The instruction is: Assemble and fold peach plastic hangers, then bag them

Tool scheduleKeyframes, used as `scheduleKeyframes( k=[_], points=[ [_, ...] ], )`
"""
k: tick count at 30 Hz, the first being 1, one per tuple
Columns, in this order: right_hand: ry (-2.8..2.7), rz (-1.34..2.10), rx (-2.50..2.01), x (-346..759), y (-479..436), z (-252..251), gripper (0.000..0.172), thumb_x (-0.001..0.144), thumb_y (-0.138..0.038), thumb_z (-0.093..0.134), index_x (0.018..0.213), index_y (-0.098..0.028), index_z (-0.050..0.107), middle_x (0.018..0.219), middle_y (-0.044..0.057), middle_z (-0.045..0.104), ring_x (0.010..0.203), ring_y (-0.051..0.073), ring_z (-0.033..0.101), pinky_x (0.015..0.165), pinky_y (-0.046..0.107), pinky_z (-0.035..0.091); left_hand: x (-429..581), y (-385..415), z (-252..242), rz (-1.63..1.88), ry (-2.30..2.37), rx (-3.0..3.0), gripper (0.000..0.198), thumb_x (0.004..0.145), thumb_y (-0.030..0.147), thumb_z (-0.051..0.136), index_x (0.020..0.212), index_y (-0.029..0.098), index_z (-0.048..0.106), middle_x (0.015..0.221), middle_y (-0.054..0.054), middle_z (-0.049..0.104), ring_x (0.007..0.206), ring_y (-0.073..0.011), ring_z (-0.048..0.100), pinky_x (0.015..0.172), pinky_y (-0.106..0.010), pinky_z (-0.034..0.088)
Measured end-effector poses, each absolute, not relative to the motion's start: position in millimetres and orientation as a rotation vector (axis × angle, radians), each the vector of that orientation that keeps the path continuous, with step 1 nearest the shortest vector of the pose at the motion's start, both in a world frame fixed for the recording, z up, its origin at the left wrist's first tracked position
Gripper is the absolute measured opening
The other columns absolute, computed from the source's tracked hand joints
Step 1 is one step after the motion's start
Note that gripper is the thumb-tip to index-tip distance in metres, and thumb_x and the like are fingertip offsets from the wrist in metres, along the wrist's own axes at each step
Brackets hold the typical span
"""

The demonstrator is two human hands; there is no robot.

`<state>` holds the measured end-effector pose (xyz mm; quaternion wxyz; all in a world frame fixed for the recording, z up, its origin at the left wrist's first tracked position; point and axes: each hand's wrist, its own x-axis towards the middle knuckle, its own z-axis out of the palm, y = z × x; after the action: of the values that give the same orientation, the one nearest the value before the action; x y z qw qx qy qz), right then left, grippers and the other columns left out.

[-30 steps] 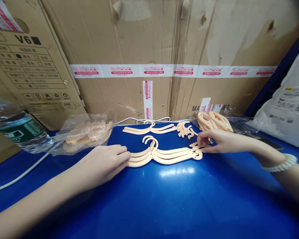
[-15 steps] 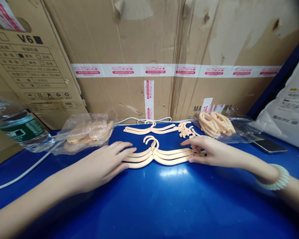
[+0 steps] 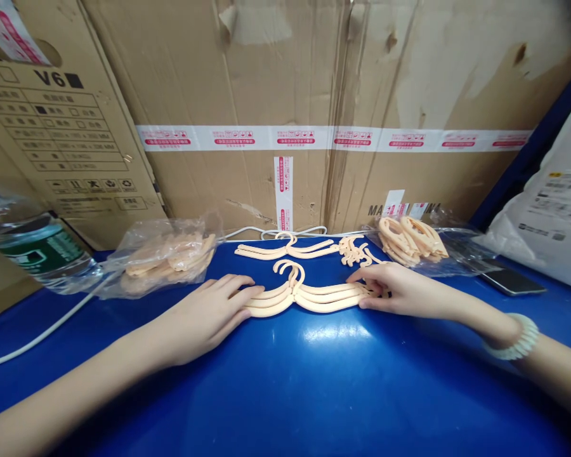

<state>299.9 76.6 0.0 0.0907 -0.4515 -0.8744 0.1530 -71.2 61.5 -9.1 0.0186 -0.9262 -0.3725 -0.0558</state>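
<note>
A stack of peach-coloured plastic clothes hangers [image 3: 328, 298] lies on the blue table, hooks pointing away from me. My left hand [image 3: 219, 311] curls over the stack's left end, thumb on the near side and fingers on the far side, covering the tips. At the right end my right hand [image 3: 385, 289] grips the stack between thumb and fingers, partly hiding that end. Just beyond lie further hangers [image 3: 266, 252] of the same colour. A little heap of small peach hook-shaped pieces [image 3: 354, 249] sits beside their right end, close to my right fingers.
Clear plastic bags of peach parts lie left [image 3: 171, 254] and right [image 3: 412, 241]. A water bottle [image 3: 42, 247] and white cable [image 3: 52, 339] are at left. A phone [image 3: 514, 279] and white package [image 3: 547, 209] are at right. Cardboard boxes [image 3: 247, 82] stand behind.
My left hand has slid slightly to the right, further over the left end of the hanger stack. My right hand keeps nearly the same place.
</note>
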Motion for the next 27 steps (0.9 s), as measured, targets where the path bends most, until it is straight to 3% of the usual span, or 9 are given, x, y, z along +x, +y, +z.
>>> scheduleKeyframes(
  k=[13, 17, 20, 24, 27],
  points=[
    [-2.564, 0.355, -1.307, 297.1, 78.7, -7.3, 0.04, 0.09, -0.038, 0.059, 0.121, -0.014, 0.063, 0.083, 0.006, 0.062, 0.069, 0.018, 0.056, 0.062, 0.028, 0.042, -74.8, 69.4, -15.8, -0.266, -1.153, -2.82, 0.035, 0.103, 0.03, 0.036, 0.125, 0.024, 0.063, 0.134, -0.012, 0.06, 0.126, -0.0315, 0.053, 0.101, -0.051, 0.046],
    [-2.443, 0.408, -1.277, 305.3, 81.3, -0.3, 0.047, 0.09, -0.048, 0.058, 0.124, -0.015, 0.061, 0.073, 0.001, 0.055, 0.064, 0.016, 0.052, 0.059, 0.028, 0.04, -73.8, 68.6, -13.0, -0.302, -1.183, -2.813, 0.04, 0.103, 0.033, 0.037, 0.138, 0.023, 0.053, 0.142, -0.012, 0.055, 0.13, -0.0316, 0.05, 0.105, -0.052, 0.043],
    [-2.236, 0.323, -1.309, 313.7, 84.2, 8.6, 0.044, 0.091, -0.052, 0.054, 0.114, -0.016, 0.066, 0.065, -0.001, 0.051, 0.06, 0.016, 0.048, 0.057, 0.029, 0.038, -74.5, 70.1, -14.8, -0.451, -1.164, -2.765, 0.046, 0.101, 0.031, 0.039, 0.146, 0.02, 0.042, 0.144, -0.013, 0.053, 0.131, -0.0316, 0.049, 0.106, -0.051, 0.042],
    [-1.911, 0.274, -1.389, 321.4, 88.3, 15.5, 0.04, 0.086, -0.055, 0.055, 0.095, -0.018, 0.068, 0.062, 0.0, 0.051, 0.056, 0.016, 0.045, 0.052, 0.03, 0.035, -76.0, 74.5, -23.8, -0.654, -1.189, -2.714, 0.041, 0.102, 0.03, 0.035, 0.139, 0.02, 0.048, 0.139, -0.013, 0.055, 0.127, -0.0296, 0.05, 0.106, -0.048, 0.042],
    [-1.766, 0.394, -1.426, 323.5, 90.5, 15.8, 0.036, 0.082, -0.056, 0.059, 0.09, -0.021, 0.066, 0.07, 0.003, 0.059, 0.06, 0.018, 0.05, 0.055, 0.032, 0.037, -76.0, 76.8, -29.2, -0.739, -1.186, -2.707, 0.037, 0.101, 0.029, 0.034, 0.131, 0.02, 0.053, 0.134, -0.012, 0.059, 0.124, -0.0288, 0.052, 0.105, -0.048, 0.042]
  ],
)
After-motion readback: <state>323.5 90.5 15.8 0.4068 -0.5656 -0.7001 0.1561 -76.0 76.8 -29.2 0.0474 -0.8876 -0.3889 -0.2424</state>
